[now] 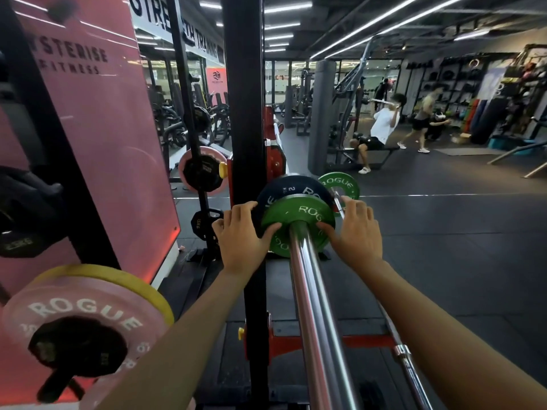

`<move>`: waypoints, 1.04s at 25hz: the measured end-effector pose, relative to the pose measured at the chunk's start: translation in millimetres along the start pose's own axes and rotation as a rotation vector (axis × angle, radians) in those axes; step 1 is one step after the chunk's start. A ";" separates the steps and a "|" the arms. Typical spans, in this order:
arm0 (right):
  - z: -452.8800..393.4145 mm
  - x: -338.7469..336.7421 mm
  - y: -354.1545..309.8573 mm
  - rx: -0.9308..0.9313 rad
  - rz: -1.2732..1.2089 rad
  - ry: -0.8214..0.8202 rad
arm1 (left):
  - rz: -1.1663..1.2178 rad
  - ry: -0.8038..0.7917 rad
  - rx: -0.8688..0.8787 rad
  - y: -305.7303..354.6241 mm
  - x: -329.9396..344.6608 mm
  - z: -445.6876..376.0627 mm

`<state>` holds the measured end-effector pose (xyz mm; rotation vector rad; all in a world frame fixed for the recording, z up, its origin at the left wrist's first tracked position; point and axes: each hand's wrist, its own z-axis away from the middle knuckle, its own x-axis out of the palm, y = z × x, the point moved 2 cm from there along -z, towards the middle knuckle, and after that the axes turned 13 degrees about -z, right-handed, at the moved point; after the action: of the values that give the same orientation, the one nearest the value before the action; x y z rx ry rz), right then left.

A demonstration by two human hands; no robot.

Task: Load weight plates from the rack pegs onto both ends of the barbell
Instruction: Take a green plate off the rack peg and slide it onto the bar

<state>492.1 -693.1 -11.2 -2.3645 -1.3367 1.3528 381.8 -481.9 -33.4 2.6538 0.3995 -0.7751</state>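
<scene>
A chrome barbell sleeve (310, 291) runs from the bottom of the view away from me. A green Rogue plate (299, 214) sits on it, tight against a larger dark blue plate (284, 187). My left hand (242, 235) grips the plates' left rim, thumb on the green face and fingers over the edge. My right hand (355, 229) holds the green plate's right rim the same way. Another green plate (340, 183) shows farther back. Pink and yellow plates (85, 318) hang on a rack peg at lower left.
A black rack upright (242, 113) stands just left of the plates, with a pink plate (201, 170) and small black plates on pegs behind it. A second thin bar (408, 365) lies at lower right. People exercise on the open dark floor at right.
</scene>
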 end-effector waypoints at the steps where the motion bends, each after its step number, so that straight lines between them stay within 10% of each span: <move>1: -7.8 6.1 1.9 0.000 0.008 0.009 | -0.005 0.001 -0.007 -1.5 8.4 -7.4; 13: -32.7 27.9 9.2 0.057 0.075 0.050 | -0.061 -0.094 -0.028 -7.4 39.5 -25.8; 26: 65.9 -64.1 -23.3 -0.041 0.046 0.017 | -0.062 -0.028 0.040 31.9 -79.9 43.3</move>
<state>414.7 -746.2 1.8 -2.4425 -1.3266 1.3263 308.5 -541.5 -15.0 2.6754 0.4661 -0.8464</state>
